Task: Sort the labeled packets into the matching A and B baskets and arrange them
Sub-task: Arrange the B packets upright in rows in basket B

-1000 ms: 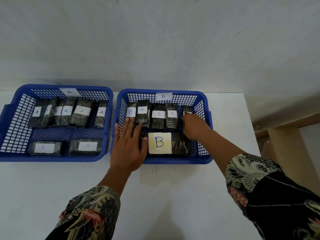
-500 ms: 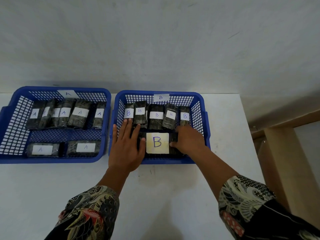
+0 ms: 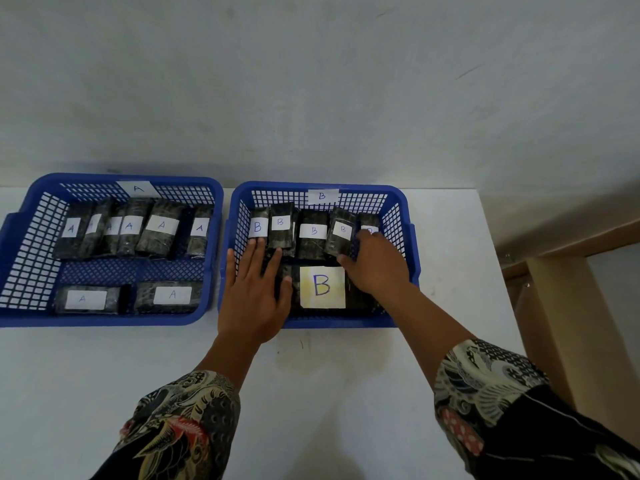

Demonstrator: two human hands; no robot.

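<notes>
**A:** Start with the big things. What sits on the desk [image 3: 311,393]?

**B:** Two blue baskets side by side, nearly touching. The A basket [image 3: 31,271] on the left holds a back row of A packets [image 3: 161,225] and two more lying flat in front. The B basket [image 3: 401,202] on the right holds a back row of B packets [image 3: 313,230] and one big B packet [image 3: 322,287] flat in front. Nothing is left loose on the desk, so I'd judge the sorting done and the tidying under way.

**A:** And the hands?

**B:** The left hand [image 3: 251,299] lies spread and flat over the near left corner of the B basket, fingertips against the bottoms of the leftmost packets. The right hand [image 3: 375,263] is curled at the right end of the row, against the tilted packet [image 3: 341,232] and half covering the end packet [image 3: 370,225]. Whether it pinches one or only pushes, I can't tell.

**A:** So what could go wrong?

**B:** The row leans unevenly. A hard shove from the right could topple the tilted packet onto its neighbour or the big one below. The wrapping looks glossy, so a pinched packet may slip. The end label is hidden, so a wrong letter there would go unseen. And the left hand's weight on the rim might slide the basket into the A one.
</notes>
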